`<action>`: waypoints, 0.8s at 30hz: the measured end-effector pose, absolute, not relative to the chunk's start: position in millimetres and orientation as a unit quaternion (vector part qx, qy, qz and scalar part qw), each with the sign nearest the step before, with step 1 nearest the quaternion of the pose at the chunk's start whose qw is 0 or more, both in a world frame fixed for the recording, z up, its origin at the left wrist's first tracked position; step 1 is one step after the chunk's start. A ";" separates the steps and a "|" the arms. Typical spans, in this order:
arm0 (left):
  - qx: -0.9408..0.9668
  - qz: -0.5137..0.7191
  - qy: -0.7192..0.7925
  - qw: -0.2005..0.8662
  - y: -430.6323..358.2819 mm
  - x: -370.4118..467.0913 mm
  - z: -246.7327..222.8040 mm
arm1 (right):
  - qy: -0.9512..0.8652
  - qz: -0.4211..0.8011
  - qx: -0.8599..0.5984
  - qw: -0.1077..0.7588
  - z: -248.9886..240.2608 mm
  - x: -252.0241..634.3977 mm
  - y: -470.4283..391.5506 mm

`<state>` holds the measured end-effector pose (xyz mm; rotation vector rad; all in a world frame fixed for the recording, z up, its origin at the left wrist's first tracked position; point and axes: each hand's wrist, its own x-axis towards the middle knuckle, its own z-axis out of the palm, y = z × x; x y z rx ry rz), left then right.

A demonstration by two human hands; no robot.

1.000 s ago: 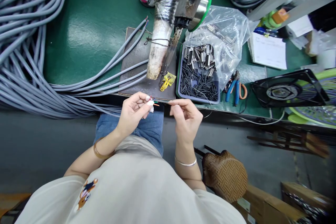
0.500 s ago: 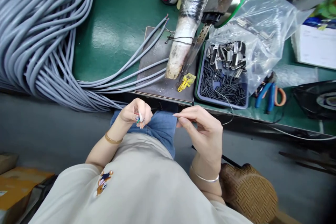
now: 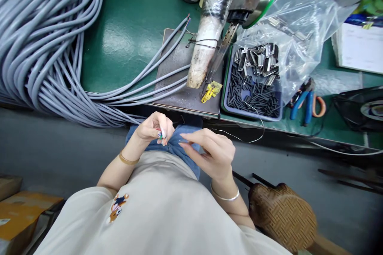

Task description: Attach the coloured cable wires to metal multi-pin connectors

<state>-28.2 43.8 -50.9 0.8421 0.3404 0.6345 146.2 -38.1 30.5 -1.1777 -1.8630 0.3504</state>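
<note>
The left hand (image 3: 154, 127) was in the middle of the frame, just below the table (image 3: 125, 40) edge, with its fingers closed around a cable end (image 3: 162, 135); small coloured wires came out from between the fingertips. The right hand (image 3: 214, 153) was just beside it, to the right, with thumb and first fingers narrow, pinching something thin that I could not make out. A thin wire (image 3: 239, 137) ran from this hand up and right to the tray (image 3: 227, 87). Both hands were over the person's lap, near each other but not touching.

In the upper left of the frame lay a big bundle of grey cables (image 3: 44, 40). Some cables went across a dark board (image 3: 176, 67) in the upper middle. The tray held small black pieces, and a plastic bag (image 3: 299, 36) lay over its far side. Blue pliers (image 3: 303, 101) lay at the right
</note>
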 end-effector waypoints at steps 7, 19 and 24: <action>0.409 0.332 0.152 0.836 39.1 -25.1 -37.8 | -0.758 0.104 -0.470 0.440 24.5 144.1 -36.3; 0.473 0.396 0.225 0.754 31.1 -15.3 -19.3 | -0.710 0.109 -0.509 0.474 8.9 156.5 -42.8; 0.481 0.413 0.249 0.732 27.1 -9.9 -14.0 | -0.693 0.109 -0.532 0.474 8.3 154.0 -42.2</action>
